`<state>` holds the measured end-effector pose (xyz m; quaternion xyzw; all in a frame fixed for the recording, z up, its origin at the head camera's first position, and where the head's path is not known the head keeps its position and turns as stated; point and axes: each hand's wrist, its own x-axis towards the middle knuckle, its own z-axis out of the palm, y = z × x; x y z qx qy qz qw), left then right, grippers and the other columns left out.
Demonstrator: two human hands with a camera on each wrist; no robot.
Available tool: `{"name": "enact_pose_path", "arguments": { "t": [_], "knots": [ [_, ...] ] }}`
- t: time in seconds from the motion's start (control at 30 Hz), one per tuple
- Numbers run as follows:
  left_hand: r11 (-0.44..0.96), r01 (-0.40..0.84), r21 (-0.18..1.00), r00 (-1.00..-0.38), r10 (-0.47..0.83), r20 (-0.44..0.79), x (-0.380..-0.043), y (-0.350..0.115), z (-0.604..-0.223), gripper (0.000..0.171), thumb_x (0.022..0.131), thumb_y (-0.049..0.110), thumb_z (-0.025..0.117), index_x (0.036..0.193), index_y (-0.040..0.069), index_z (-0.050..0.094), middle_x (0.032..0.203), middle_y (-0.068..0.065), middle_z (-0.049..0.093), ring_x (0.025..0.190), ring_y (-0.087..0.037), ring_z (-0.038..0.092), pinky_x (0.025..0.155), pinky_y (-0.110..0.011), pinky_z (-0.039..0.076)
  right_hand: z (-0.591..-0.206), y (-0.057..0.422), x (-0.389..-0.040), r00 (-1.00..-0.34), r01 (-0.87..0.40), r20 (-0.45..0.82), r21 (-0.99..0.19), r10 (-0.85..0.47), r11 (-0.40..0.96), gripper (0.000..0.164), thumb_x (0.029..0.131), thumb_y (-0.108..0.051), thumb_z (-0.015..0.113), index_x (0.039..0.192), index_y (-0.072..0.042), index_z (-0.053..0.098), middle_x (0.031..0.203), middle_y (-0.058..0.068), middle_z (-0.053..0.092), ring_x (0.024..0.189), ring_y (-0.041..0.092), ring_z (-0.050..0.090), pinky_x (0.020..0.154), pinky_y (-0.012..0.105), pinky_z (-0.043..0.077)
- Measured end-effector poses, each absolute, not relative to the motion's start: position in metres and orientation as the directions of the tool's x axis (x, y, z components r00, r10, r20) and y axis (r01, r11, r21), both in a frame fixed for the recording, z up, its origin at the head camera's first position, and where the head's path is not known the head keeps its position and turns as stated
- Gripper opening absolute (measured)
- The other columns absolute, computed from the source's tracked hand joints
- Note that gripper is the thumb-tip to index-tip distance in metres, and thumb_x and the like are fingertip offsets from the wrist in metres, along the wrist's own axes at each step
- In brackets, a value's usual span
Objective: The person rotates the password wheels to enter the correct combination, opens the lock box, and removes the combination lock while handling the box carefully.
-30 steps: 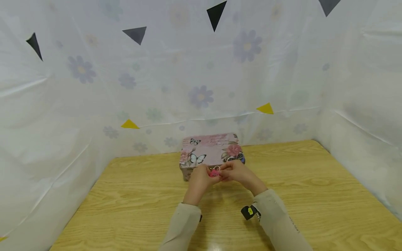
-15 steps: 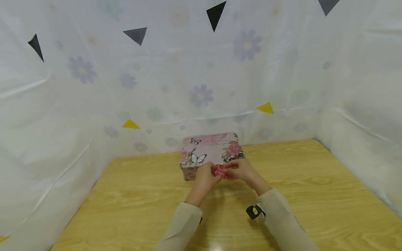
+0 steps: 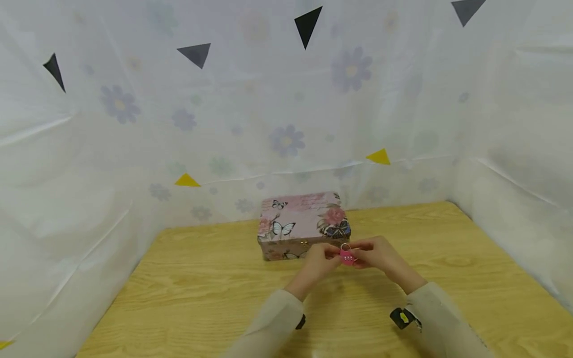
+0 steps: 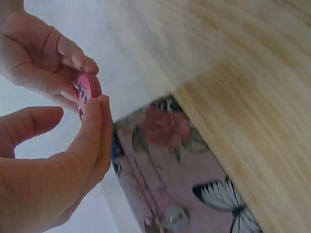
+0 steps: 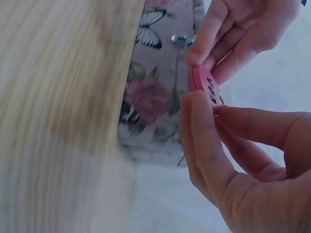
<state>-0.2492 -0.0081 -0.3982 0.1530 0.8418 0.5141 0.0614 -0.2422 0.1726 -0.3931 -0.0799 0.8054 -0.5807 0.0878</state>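
Note:
A small pink combination padlock (image 3: 347, 257) with a silver shackle and dials on its face is held up between both hands, just off the front right corner of a floral tin box (image 3: 304, 216). My right hand (image 3: 378, 256) pinches it from the right, thumb in front and fingers behind, as the right wrist view shows. From the left, my left hand (image 3: 318, 263) has its fingers curled behind the padlock's edge; in the left wrist view its thumb (image 4: 41, 122) stands slightly off the face. A metal clasp (image 3: 305, 243) is visible on the box's front.
The closed box, printed with butterflies and roses, rests near the back edge of the wooden table (image 3: 201, 293). Behind it hangs a pale floral sheet (image 3: 286, 99) with black, grey and yellow triangles. Similar white sheeting encloses both sides.
Both hands have carried the padlock rightward, away from the front of the box, uncovering the clasp. The padlock now stands more upright with its dials showing. The box stays in place.

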Motion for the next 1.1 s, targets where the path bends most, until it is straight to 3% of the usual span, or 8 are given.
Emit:
{"name": "enact_pose_path", "arguments": {
  "t": [0.23, 0.43, 0.57, 0.73, 1.1],
  "knots": [
    [0.471, 0.107, 0.875, -0.924, 0.372, -0.088, -0.248, 0.020, -0.402, 0.021, 0.091, 0.011, 0.064, 0.107, -0.002, 0.069, 0.092, -0.006, 0.068, 0.080, -0.012, 0.060, 0.070, -0.027, 0.053, -0.400, 0.197, -0.244, -0.978, 0.010, -0.098, -0.905, -0.186, 0.425, 0.027, 0.093, -0.001, 0.058, 0.113, 0.016, 0.061, 0.097, 0.023, 0.067, 0.075, 0.023, 0.069, 0.068, 0.037, 0.059],
    [0.482, -0.014, 0.876, -0.915, 0.347, -0.206, -0.253, 0.037, -0.407, 0.018, 0.089, 0.014, 0.065, 0.102, 0.003, 0.071, 0.090, -0.002, 0.065, 0.071, -0.013, 0.050, 0.061, -0.026, 0.041, -0.409, 0.212, -0.255, -0.980, 0.048, -0.134, -0.871, -0.144, 0.489, 0.022, 0.089, -0.002, 0.064, 0.103, 0.015, 0.065, 0.089, 0.017, 0.069, 0.071, 0.020, 0.068, 0.065, 0.035, 0.059],
    [0.478, -0.056, 0.877, -0.923, 0.311, -0.228, -0.257, 0.049, -0.412, 0.013, 0.087, 0.013, 0.067, 0.087, 0.000, 0.068, 0.079, -0.001, 0.059, 0.067, -0.013, 0.047, 0.058, -0.024, 0.038, -0.415, 0.220, -0.263, -0.981, 0.056, -0.142, -0.863, -0.135, 0.502, 0.020, 0.087, 0.000, 0.065, 0.099, 0.016, 0.066, 0.083, 0.015, 0.069, 0.065, 0.014, 0.066, 0.061, 0.030, 0.058],
    [0.479, -0.092, 0.873, -0.928, 0.277, -0.249, -0.260, 0.064, -0.418, 0.019, 0.086, 0.011, 0.067, 0.073, -0.003, 0.064, 0.067, -0.001, 0.049, 0.059, -0.013, 0.040, 0.051, -0.024, 0.031, -0.418, 0.227, -0.266, -0.974, 0.097, -0.184, -0.866, -0.132, 0.491, 0.020, 0.087, 0.003, 0.063, 0.099, 0.019, 0.064, 0.077, 0.011, 0.069, 0.061, 0.012, 0.065, 0.060, 0.029, 0.058],
    [0.485, -0.146, 0.862, -0.919, 0.256, -0.300, -0.262, 0.071, -0.415, 0.012, 0.084, 0.004, 0.064, 0.073, 0.001, 0.060, 0.073, -0.002, 0.052, 0.065, -0.015, 0.042, 0.056, -0.025, 0.034, -0.417, 0.231, -0.269, -0.970, 0.104, -0.202, -0.849, -0.137, 0.519, 0.017, 0.086, 0.007, 0.060, 0.097, 0.018, 0.065, 0.080, 0.013, 0.069, 0.063, 0.015, 0.066, 0.061, 0.031, 0.058]
  ]
}}
